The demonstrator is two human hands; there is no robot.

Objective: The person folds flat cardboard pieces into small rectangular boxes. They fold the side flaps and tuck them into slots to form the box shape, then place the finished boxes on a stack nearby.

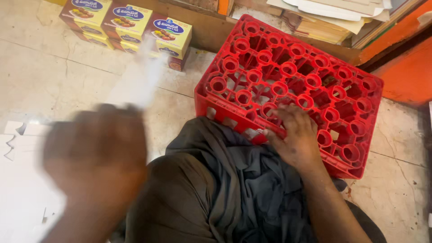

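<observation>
Head camera: three square cardboard boxes (130,24), yellow with blue oval labels and pictured sweets, are lined up against the wooden base at the top left, on a second layer of the same. Flat white card blanks (20,180) are spread on the pale stone floor (54,76) at the left. A red plastic crate (292,85), moulded with round sockets, is set beside the grey trousers. The right hand (294,135) is laid flat on the crate's near edge, fingers spread, gripping nothing. The left hand (96,153) is blurred; a pale sheet (141,76) is seen above it, but its grip cannot be told.
</observation>
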